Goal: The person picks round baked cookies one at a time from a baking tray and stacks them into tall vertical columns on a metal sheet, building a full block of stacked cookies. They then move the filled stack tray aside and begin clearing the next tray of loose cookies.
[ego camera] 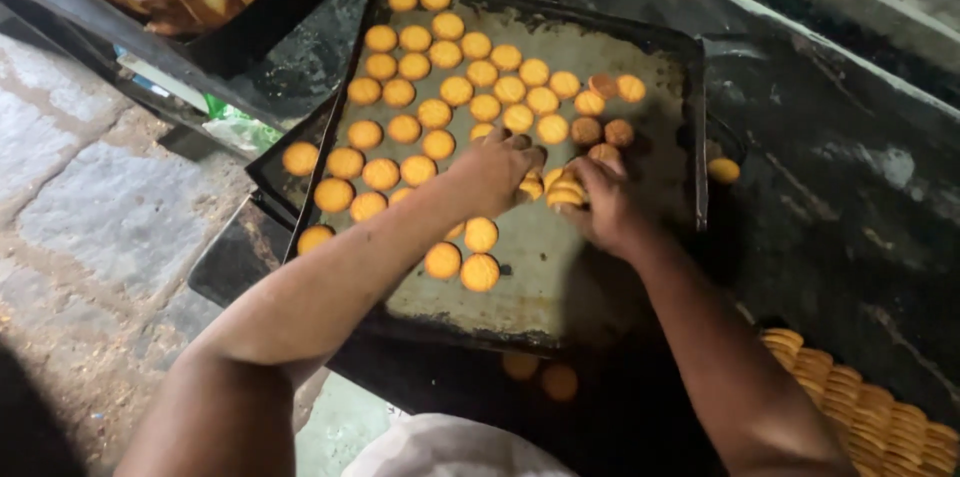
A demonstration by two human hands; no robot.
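Dark baking tray point(620, 267) bears round golden biscuits point(480, 272), hands point(545, 187) gathering some.

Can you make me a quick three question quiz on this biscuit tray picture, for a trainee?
1. True or false: the baking tray is completely filled with round biscuits.
2. Which hand cradles the small stack of biscuits?
3. Where do finished rows of biscuits lie: A lower right, B upper right?

Key: 1 false, the near part is mostly bare. 2 the right hand, with the left hand alongside. 3 A.
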